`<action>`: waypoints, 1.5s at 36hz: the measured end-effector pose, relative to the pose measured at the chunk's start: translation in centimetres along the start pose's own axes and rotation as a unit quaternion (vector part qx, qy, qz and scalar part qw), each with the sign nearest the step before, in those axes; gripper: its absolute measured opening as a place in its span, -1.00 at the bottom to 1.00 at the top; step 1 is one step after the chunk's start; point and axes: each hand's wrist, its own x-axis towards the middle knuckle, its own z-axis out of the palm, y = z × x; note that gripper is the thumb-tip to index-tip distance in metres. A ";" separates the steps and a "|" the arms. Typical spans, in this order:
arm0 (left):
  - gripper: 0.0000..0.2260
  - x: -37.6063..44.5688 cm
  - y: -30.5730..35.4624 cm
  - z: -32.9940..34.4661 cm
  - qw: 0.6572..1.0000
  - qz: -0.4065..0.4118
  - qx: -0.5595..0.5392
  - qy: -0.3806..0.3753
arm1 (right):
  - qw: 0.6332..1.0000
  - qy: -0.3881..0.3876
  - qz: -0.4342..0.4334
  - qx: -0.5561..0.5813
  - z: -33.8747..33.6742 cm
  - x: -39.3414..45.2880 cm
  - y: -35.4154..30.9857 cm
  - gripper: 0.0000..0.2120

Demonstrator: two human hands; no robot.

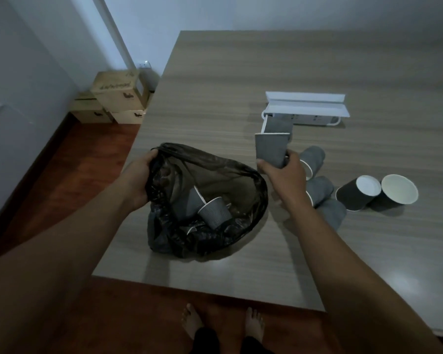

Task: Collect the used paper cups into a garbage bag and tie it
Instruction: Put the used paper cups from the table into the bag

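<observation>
Bare feet [223, 325] stand on a reddish wood floor [62, 180] at the near edge of a pale wood-grain worktop [241, 72]. At left, cardboard boxes [115, 98] sit against the wall. The left hand [138, 177], grip clenched on the rim, holds a black garbage bag [241, 218] open; at least one grey cup [214, 212] lies inside. The right hand [284, 175] grasps flattened grey cups [270, 148] just beside the bag's mouth. Best practice: keep the rim lifted wide and release well inside. More cups [315, 159] lie toppled at right, near a white power strip [307, 108].
</observation>
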 end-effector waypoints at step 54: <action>-0.61 0.3 -0.9 6.3 0.999 -0.021 0.007 -0.037 | 0.938 0.087 0.269 -0.202 -10.2 -3.0 8.8 -0.25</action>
